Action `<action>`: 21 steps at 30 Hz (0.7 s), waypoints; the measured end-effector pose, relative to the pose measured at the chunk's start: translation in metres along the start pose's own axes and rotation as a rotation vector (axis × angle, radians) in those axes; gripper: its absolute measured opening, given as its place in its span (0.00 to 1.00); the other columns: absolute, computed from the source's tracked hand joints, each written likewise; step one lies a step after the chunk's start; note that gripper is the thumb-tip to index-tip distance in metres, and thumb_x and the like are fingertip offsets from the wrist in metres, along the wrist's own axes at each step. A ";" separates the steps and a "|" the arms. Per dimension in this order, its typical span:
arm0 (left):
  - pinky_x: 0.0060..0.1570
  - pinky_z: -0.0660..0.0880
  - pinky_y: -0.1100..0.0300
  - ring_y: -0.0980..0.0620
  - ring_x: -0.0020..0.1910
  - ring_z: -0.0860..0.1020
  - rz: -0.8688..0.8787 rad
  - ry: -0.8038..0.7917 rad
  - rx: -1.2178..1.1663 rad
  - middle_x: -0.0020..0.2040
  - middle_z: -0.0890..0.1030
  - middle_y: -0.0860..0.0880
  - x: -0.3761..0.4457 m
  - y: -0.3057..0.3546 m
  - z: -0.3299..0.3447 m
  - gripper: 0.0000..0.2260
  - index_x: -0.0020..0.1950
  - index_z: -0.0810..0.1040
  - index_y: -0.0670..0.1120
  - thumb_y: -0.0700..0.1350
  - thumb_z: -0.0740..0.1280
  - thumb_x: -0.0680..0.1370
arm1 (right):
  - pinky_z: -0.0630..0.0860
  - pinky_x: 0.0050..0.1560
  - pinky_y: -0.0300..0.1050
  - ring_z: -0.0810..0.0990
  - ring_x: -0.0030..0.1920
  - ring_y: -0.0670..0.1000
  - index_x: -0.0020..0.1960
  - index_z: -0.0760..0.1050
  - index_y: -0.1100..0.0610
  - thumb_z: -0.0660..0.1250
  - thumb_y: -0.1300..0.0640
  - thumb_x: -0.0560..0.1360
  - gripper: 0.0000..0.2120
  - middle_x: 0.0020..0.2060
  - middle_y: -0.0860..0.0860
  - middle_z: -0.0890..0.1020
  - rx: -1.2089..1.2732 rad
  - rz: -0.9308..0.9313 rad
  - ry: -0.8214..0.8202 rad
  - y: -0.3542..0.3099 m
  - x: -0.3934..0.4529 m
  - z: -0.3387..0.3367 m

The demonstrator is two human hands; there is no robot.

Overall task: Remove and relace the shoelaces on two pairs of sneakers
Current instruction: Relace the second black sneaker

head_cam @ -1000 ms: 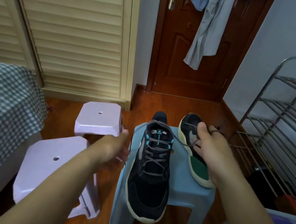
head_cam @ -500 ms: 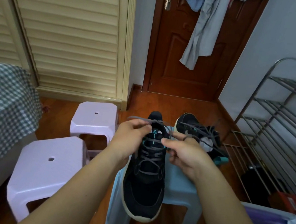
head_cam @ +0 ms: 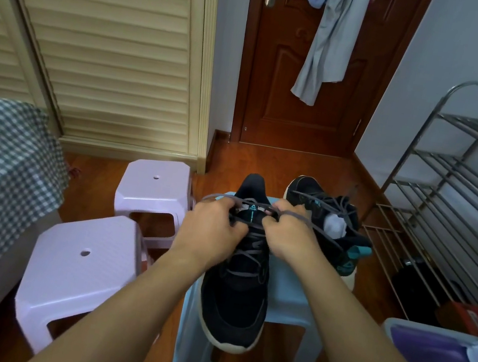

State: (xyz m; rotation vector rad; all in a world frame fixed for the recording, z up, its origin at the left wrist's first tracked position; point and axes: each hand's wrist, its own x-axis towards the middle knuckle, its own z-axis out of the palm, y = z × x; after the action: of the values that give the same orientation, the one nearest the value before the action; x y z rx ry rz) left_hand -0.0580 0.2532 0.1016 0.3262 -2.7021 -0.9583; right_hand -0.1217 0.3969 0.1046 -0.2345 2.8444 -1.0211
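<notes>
Here both hands meet over the tongue of a black sneaker (head_cam: 232,302), fingers curled round its grey shoelace (head_cam: 246,252). The left hand (head_cam: 211,228) grips one end, which loops out past its knuckles to the far left; the right hand (head_cam: 287,235) pinches the other end, which runs off over its fingers toward the right. The lace is already crossed down the eyelets below the hands, so this shoe looks laced — the step in hand is most likely tying or untying at the top, and I cannot tell which from the grip alone.

Under the wrists the sneaker lies on a pale blue stool (head_cam: 285,316), toe toward the person. Just beyond the right hand the second sneaker (head_cam: 321,206) lies tilted on its side, its own grey lace loose and straggling across it, something white stuffed in its opening. Left of the left forearm stand two lilac stools (head_cam: 75,274), and well out to the right a metal shoe rack (head_cam: 465,185).

The next move calls for keeping both ends taut while the fingers work at the top eyelets — slack would let the crossings loosen.
</notes>
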 end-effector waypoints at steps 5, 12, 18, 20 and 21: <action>0.63 0.76 0.51 0.49 0.60 0.79 -0.082 -0.097 -0.231 0.61 0.79 0.50 0.002 -0.003 0.001 0.19 0.63 0.77 0.58 0.52 0.68 0.72 | 0.80 0.54 0.52 0.81 0.51 0.49 0.61 0.74 0.43 0.71 0.52 0.73 0.17 0.51 0.49 0.81 0.313 -0.065 -0.097 0.008 -0.019 0.001; 0.55 0.75 0.57 0.46 0.55 0.81 -0.077 0.088 -0.093 0.57 0.84 0.50 -0.001 -0.002 0.004 0.15 0.63 0.81 0.55 0.47 0.67 0.77 | 0.76 0.40 0.46 0.80 0.42 0.51 0.59 0.75 0.47 0.65 0.58 0.76 0.13 0.42 0.48 0.81 0.306 0.003 0.080 0.001 -0.021 0.011; 0.62 0.79 0.51 0.51 0.57 0.82 -0.069 -0.269 -0.592 0.63 0.78 0.49 -0.002 -0.020 -0.002 0.22 0.65 0.77 0.66 0.45 0.70 0.75 | 0.79 0.62 0.55 0.83 0.57 0.51 0.71 0.67 0.43 0.73 0.52 0.71 0.31 0.55 0.48 0.84 0.611 0.077 -0.174 0.025 -0.028 0.006; 0.60 0.80 0.49 0.49 0.58 0.82 -0.134 -0.314 -0.584 0.66 0.75 0.49 -0.004 -0.022 0.002 0.28 0.66 0.72 0.72 0.51 0.72 0.69 | 0.80 0.60 0.55 0.85 0.53 0.51 0.59 0.74 0.41 0.72 0.60 0.73 0.20 0.50 0.50 0.87 0.605 0.062 -0.195 0.027 -0.031 0.006; 0.59 0.80 0.48 0.48 0.58 0.82 -0.176 -0.287 -0.541 0.65 0.75 0.49 -0.004 -0.023 0.007 0.32 0.67 0.70 0.73 0.55 0.71 0.65 | 0.81 0.58 0.56 0.85 0.51 0.52 0.57 0.76 0.44 0.71 0.62 0.73 0.17 0.47 0.50 0.87 0.595 0.059 -0.163 0.026 -0.030 0.009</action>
State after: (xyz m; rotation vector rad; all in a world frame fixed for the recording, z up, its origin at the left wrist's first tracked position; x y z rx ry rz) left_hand -0.0539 0.2415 0.0809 0.3367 -2.5359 -1.8526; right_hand -0.0935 0.4166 0.0822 -0.1629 2.2615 -1.6766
